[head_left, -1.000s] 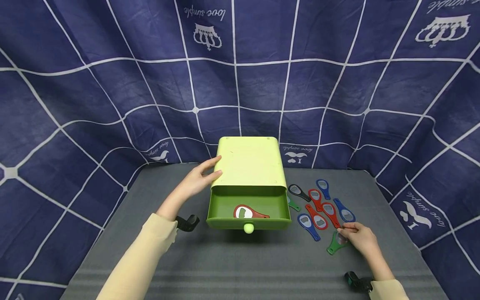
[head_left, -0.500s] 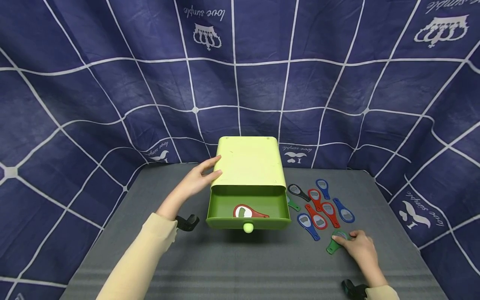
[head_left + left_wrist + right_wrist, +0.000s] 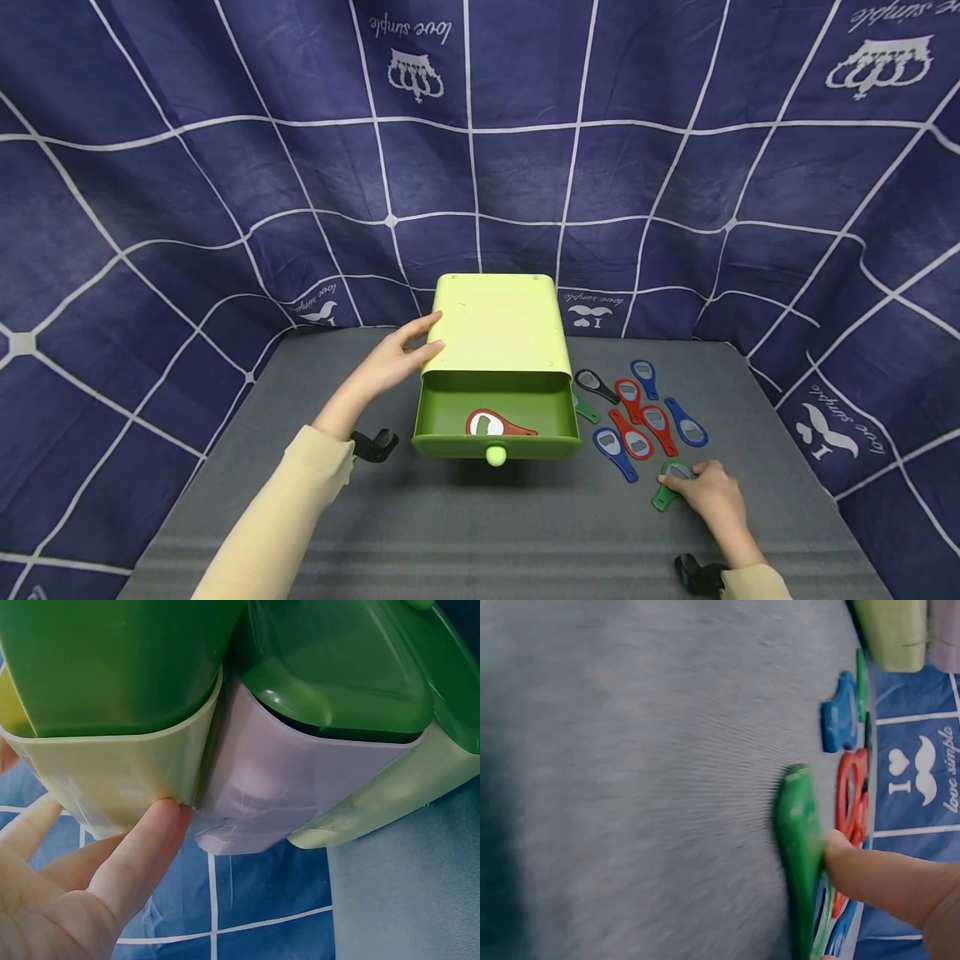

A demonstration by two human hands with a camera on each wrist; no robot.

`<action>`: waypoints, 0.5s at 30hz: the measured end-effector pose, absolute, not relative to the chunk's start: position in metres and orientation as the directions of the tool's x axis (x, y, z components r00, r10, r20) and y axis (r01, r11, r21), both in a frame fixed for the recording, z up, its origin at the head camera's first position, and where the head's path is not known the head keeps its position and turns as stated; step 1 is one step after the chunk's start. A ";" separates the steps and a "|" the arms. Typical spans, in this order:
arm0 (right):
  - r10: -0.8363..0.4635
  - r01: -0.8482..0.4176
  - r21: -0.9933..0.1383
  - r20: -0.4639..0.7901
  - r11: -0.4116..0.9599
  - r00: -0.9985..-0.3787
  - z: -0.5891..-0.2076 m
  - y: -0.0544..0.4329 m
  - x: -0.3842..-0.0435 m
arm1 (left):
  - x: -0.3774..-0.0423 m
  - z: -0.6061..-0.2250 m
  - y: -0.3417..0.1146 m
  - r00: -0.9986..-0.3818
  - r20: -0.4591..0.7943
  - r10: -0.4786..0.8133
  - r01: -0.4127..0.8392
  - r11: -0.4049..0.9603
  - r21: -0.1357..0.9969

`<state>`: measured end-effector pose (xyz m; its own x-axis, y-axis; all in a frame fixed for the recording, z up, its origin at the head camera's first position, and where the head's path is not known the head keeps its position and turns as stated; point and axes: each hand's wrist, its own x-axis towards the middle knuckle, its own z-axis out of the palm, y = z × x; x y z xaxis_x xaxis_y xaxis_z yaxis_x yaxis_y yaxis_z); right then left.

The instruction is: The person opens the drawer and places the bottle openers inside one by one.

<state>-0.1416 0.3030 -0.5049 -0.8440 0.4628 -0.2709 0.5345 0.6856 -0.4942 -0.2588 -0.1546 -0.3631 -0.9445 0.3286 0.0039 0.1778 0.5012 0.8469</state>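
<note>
Got a bunch of red and blue openers [image 3: 637, 440] crowding just past the green bottle opener [image 3: 663, 498] on the counter's [image 3: 450, 533] right, handle angled near-left, round end pinched by the right hand [image 3: 715, 497], left hand's [image 3: 384, 363] spread fingers touching the drawer box [image 3: 498, 323].

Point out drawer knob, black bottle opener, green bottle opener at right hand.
Drawer knob [image 3: 496, 456]: head view, rounded front.
Black bottle opener [image 3: 601, 387]: head view, neck beside round end.
Green bottle opener [image 3: 663, 498]: head view, handle.
</note>
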 end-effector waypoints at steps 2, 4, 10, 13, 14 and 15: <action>0.449 0.547 -0.501 -0.312 0.671 -0.837 -0.502 0.301 -0.144 | -0.259 -0.363 -0.155 -0.946 0.003 0.325 0.175 0.499 0.849; 0.431 0.551 -0.517 -0.343 0.655 -0.835 -0.500 0.298 -0.145 | -0.259 -0.363 -0.155 -0.946 0.002 0.325 0.172 0.498 0.850; 0.393 0.500 -0.557 -0.309 0.663 -0.866 -0.502 0.286 -0.144 | -0.259 -0.363 -0.155 -0.942 0.006 0.337 0.181 0.491 0.852; 0.353 0.441 -0.572 -0.266 0.691 -0.897 -0.504 0.282 -0.143 | -0.259 -0.362 -0.155 -0.941 0.007 0.340 0.182 0.488 0.854; 0.338 0.420 -0.576 -0.250 0.702 -0.907 -0.505 0.282 -0.142 | -0.259 -0.362 -0.155 -0.941 0.007 0.340 0.183 0.489 0.853; 0.326 0.401 -0.585 -0.235 0.705 -0.916 -0.505 0.282 -0.142 | -0.259 -0.362 -0.155 -0.941 0.008 0.339 0.184 0.491 0.852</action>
<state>-0.1421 0.2818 -0.5048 -0.9159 0.3256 -0.2347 0.4006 0.7053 -0.5848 -0.2588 -0.1554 -0.3623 -0.9406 0.3394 0.0077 0.1840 0.4908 0.8516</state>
